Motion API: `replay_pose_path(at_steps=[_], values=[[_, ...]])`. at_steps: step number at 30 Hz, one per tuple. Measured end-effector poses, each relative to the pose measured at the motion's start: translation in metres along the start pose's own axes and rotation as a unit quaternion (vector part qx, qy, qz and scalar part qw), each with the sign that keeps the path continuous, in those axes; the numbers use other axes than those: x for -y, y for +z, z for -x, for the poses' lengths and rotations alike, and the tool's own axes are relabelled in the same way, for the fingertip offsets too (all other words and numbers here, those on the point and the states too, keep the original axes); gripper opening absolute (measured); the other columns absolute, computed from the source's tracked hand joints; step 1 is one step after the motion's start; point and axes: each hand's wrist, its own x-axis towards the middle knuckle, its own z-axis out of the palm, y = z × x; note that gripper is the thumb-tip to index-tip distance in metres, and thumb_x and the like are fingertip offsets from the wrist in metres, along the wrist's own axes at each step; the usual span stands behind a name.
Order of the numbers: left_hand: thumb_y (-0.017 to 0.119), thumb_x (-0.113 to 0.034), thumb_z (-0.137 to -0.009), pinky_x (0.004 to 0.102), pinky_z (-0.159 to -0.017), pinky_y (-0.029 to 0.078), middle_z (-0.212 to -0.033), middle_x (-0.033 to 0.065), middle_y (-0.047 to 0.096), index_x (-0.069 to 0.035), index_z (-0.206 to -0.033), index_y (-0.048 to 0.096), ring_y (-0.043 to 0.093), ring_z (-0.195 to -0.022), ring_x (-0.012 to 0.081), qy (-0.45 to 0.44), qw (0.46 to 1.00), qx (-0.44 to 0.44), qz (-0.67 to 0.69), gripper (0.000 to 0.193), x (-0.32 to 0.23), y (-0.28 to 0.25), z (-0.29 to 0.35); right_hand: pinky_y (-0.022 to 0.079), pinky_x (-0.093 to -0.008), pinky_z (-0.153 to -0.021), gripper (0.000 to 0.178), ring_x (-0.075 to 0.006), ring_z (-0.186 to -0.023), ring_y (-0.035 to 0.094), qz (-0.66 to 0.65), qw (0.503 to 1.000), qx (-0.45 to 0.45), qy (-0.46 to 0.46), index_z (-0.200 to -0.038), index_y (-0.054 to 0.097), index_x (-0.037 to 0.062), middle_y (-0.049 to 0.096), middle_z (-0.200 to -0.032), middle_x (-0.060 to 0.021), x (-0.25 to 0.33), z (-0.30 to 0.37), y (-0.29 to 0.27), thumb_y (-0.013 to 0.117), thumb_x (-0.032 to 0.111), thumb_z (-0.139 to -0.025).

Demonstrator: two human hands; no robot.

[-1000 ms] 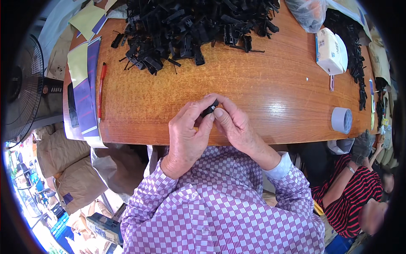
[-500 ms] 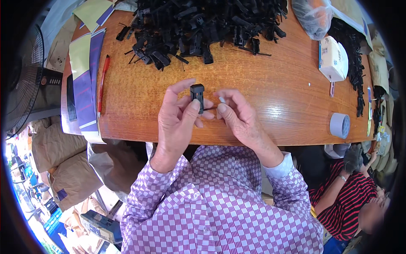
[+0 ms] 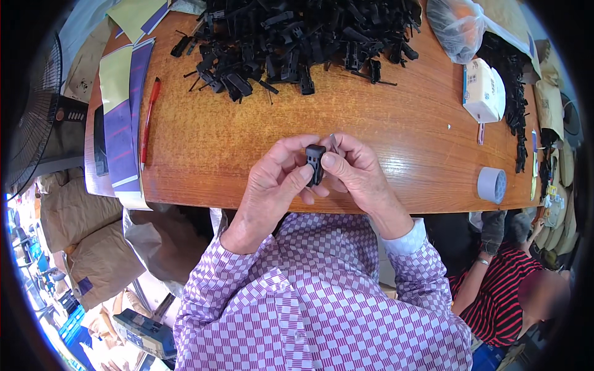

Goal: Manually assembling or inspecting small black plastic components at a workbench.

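Upright between the thumb and fingers of my left hand (image 3: 272,179) is a small black plastic part (image 3: 315,162), blocky at its top, with slots in its side. My right hand (image 3: 362,176) is closed beside it, thumb tip against or very near the part's right side. A thin, greyish, blade-like piece (image 3: 333,143) sticks up from between the right thumb and fingers; its lower end is hidden. Both hands are above the near part of the wooden table (image 3: 247,127). Beyond them lies a large heap of similar black plastic parts (image 3: 291,46).
A red pen (image 3: 149,123) and purple-and-yellow paper sheets (image 3: 119,117) lie at left, near a black fan (image 3: 37,117). To the right are a tissue pack (image 3: 481,91), a tape roll (image 3: 490,185) and more black parts (image 3: 515,111). A person in a striped shirt (image 3: 501,290) sits at lower right.
My left hand has moved right with the black part, and the hands have come together. The right hand's thin piece now points up beside the part.
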Motion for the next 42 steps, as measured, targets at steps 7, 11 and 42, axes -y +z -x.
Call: replay_pose_path(at_steps=[7,11,42], values=[[0.051,0.008,-0.087,0.021,-0.065,0.05,-0.103,0.006,0.059,-0.004,-0.131,0.04,0.062,-0.079,0.0108,0.074,0.968,0.017,-0.238,0.047,0.016,0.007,-0.007,0.039,-0.0209,-0.062,0.015,-0.0046,-0.071,0.046,0.141,0.99,0.006,-0.02,-0.091,0.058,0.0024,0.052,-0.079,0.0045,-0.014,0.006,-0.017,0.059,0.017,-0.092],[0.05,0.01,-0.088,0.022,-0.067,0.051,-0.102,0.0064,0.058,-0.004,-0.13,0.038,0.062,-0.083,0.0107,0.102,0.943,0.027,-0.316,0.046,0.016,0.013,-0.011,0.039,-0.0236,-0.059,0.018,-0.0068,-0.068,0.046,0.294,0.954,-0.029,-0.06,-0.09,0.056,0.001,0.052,-0.073,0.0007,-0.01,0.016,-0.019,0.054,0.019,-0.095],[0.054,-0.003,-0.091,0.0285,-0.06,0.049,-0.082,0.0092,0.056,-0.004,-0.103,0.045,0.061,-0.071,0.018,0.177,0.926,-0.076,-0.323,0.015,0.017,0.019,-0.021,0.043,-0.0292,-0.054,0.021,-0.0155,-0.06,0.054,0.463,0.843,-0.034,-0.269,-0.101,0.056,0.0037,0.055,-0.066,-0.0073,0.016,-0.005,-0.036,0.054,0.023,-0.094]])
